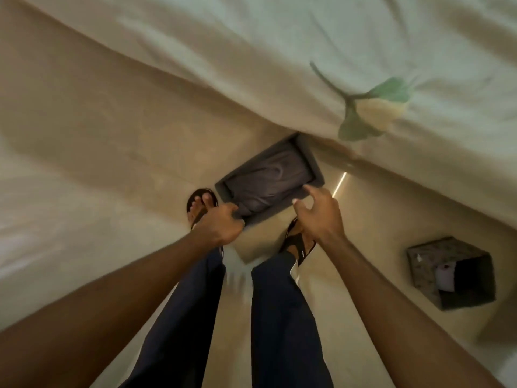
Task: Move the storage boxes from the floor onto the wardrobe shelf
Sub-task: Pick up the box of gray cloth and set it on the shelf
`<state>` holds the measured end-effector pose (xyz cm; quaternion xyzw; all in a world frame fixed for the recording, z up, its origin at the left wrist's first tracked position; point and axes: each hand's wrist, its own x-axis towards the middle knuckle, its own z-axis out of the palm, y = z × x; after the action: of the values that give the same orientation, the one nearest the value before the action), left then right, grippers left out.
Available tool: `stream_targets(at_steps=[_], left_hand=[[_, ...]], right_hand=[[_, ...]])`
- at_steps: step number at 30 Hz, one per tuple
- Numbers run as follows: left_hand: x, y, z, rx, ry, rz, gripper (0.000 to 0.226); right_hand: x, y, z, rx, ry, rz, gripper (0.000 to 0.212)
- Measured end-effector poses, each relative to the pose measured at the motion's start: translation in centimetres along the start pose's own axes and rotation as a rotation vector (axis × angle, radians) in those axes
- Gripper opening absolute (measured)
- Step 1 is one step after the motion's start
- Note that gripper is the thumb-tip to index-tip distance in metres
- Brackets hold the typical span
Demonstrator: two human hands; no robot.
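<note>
Left hand (223, 224) gripped the near corner of the grey storage box (268, 179) on the floor (98, 163); right hand (319, 212), fingers spread, touched its right edge.

You had bare beige floor (98, 135) open to the left. The white floral bedspread (307, 65) overhung the grey fabric storage box (268, 177) at its far corner. Your sandalled feet (200, 205) flanked its near edge; a dark patterned cube box (450, 273) stood well apart, right.

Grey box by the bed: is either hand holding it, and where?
Left hand grips the grey box at its near left corner; right hand is open at the near right edge.
</note>
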<state>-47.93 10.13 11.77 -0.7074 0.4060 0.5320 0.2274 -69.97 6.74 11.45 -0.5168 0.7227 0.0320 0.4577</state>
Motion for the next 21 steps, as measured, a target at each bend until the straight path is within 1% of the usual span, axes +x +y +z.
stream_targets(at_steps=[2,5,7,9,11,13,15,17,21], left_hand=[[4.0,-0.1,1.8,0.005,-0.018,-0.063,0.045],[9.8,-1.6,4.6,-0.089,-0.029,-0.088,0.042],[12.2,-2.2,5.8,-0.193,-0.041,-0.085,0.041],[13.2,-2.2,6.0,-0.277,-0.013,-0.098,0.038],[13.6,-3.0,6.4,-0.326,0.027,-0.104,0.033],[13.1,-3.7,6.5,-0.335,0.061,-0.110,0.032],[11.2,-3.6,5.8,-0.302,0.081,-0.130,0.031],[8.8,-3.7,4.5,-0.274,0.093,-0.107,0.032],[6.6,-6.2,3.4,-0.137,0.041,-0.052,0.039]], right_hand=[[4.1,2.3,1.9,-0.136,0.026,-0.042,0.045],[9.7,5.0,4.0,-0.334,0.007,-0.064,0.049],[12.7,6.4,4.9,-0.419,-0.007,-0.106,0.045],[14.7,7.2,5.4,-0.414,-0.020,-0.146,0.033],[15.7,7.6,5.7,-0.357,-0.020,-0.139,0.022],[15.5,7.6,5.6,-0.348,-0.005,-0.149,0.018],[14.1,7.6,5.0,-0.355,-0.028,-0.149,0.020],[11.5,7.6,3.9,-0.361,-0.052,-0.135,0.023],[4.4,7.4,0.9,-0.332,-0.080,-0.051,0.018]])
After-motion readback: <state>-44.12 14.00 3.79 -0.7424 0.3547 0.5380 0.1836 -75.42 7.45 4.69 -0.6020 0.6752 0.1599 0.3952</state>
